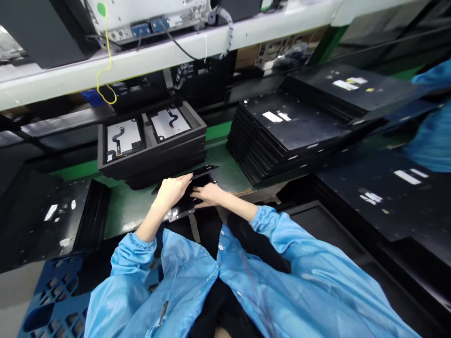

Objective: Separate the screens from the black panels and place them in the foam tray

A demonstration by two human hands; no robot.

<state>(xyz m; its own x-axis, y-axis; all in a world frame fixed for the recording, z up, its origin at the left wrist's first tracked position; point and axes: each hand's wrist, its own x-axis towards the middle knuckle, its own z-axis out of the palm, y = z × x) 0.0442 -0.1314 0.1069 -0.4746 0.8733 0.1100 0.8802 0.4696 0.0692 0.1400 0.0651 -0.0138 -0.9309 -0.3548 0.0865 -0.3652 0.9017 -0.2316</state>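
A flat black panel (182,204), with a shiny strip dotted with small holes or screws along its near edge, lies at the front of the green bench. Behind it a second thin black piece (207,170) is raised at a slant. My left hand (172,191) has its fingers closed at the edge of this raised piece; the thumb side is partly hidden. Between the two pieces, my right hand (208,195) reaches in from the right, fingers stretched and apart over the dark surface. Whether the two pieces are joined cannot be made out.
Beyond my hands stand stacked black foam trays (151,159) holding silver-backed modules with dark ribbon cables. Stacks of black plates (278,126) rise on the right, with more plates (56,216) at left. A white shelf (148,61) crosses above. Another person's blue sleeve (431,136) shows at far right.
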